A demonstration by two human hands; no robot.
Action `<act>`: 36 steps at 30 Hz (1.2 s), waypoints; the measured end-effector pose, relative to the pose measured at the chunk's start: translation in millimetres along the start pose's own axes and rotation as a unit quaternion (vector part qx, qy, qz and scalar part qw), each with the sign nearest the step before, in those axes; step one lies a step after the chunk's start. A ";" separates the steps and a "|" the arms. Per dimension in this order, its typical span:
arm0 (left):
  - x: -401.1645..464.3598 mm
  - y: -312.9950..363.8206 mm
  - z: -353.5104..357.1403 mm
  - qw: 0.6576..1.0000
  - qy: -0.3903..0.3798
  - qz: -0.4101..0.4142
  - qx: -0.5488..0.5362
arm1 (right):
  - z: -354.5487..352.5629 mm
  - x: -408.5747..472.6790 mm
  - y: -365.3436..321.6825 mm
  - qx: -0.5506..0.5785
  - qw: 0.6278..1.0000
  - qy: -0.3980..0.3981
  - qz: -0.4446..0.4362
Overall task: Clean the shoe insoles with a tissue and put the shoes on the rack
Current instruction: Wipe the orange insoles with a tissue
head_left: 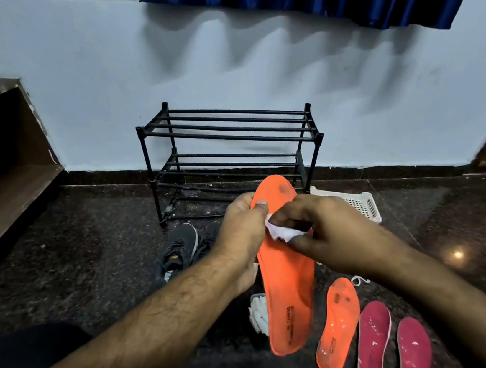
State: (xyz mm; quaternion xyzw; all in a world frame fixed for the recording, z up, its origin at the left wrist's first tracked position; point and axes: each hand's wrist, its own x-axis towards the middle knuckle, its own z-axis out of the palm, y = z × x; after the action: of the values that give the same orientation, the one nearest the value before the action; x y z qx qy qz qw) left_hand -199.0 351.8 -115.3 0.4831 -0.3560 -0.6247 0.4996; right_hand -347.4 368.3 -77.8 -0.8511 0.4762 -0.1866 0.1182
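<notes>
1. The left hand (242, 230) grips the orange insole (285, 276) by its left edge near the toe, thumb curled over the face. That holds it up off the floor and tilted toward the person, so the dirty upper side can be reached.
2. The right hand (322, 231) pinches a crumpled white tissue (283, 234) between thumb and fingers and presses it on the insole's forefoot, just below a dark smudge at the toe.
3. On the floor (87, 256), right of the held insole, a second orange insole (339, 326) and two magenta insoles (373, 346) lie face up in a row, seemingly queued for wiping.
4. A pair of dark shoes (180, 248) sits on the floor just before the black rack (229, 138), whose shelves carry nothing, so racking is not yet done.
5. A white basket (359, 203) stands right of the rack.
</notes>
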 end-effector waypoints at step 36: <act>75.8 -9.5 -17.1 0.967 0.242 0.076 0.018 | 27.4 -9.2 16.6 0.488 0.797 0.062 0.350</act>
State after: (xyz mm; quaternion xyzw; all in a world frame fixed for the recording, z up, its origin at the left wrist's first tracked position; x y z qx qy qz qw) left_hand -187.8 281.5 -147.7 0.6003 -0.2718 -0.4426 0.6081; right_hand -352.7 368.2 -110.7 -0.4425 0.5942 -0.3923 0.5452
